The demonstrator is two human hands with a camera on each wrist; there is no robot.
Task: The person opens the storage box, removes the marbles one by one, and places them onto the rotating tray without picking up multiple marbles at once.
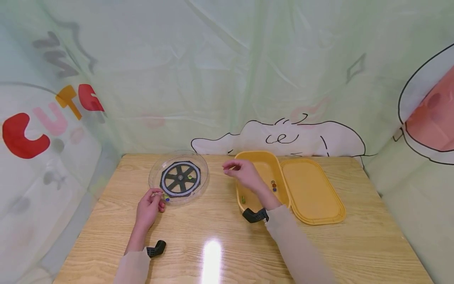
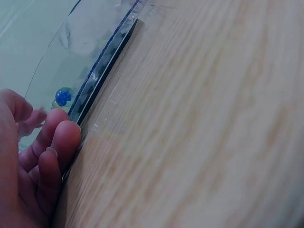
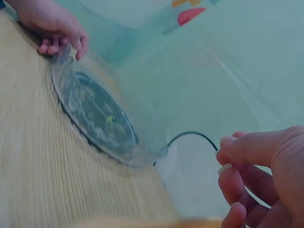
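Observation:
A clear round dish (image 1: 203, 185) with a black, spoked wheel shape (image 1: 180, 178) in its base stands on the table at the left. My left hand (image 1: 148, 207) grips its near-left rim, thumb over the top and fingers curled against the outer wall (image 2: 64, 137). Just inside that rim lie a blue marble (image 2: 63, 96) and a yellow-green marble (image 1: 165, 195); another green marble (image 1: 190, 177) rests over the wheel. My right hand (image 1: 244, 173) hovers over the left side of a yellow box (image 1: 260, 154), fingers loosely bent, with nothing visible between thumb and fingertips (image 3: 227, 176).
Inside the yellow box are a short row of marbles (image 1: 273, 185) and a green piece (image 1: 243, 199) near the left wall. Its yellow lid (image 1: 312, 191) lies flat to the right. A printed curtain (image 1: 220, 79) hangs behind the wooden table (image 1: 191, 236).

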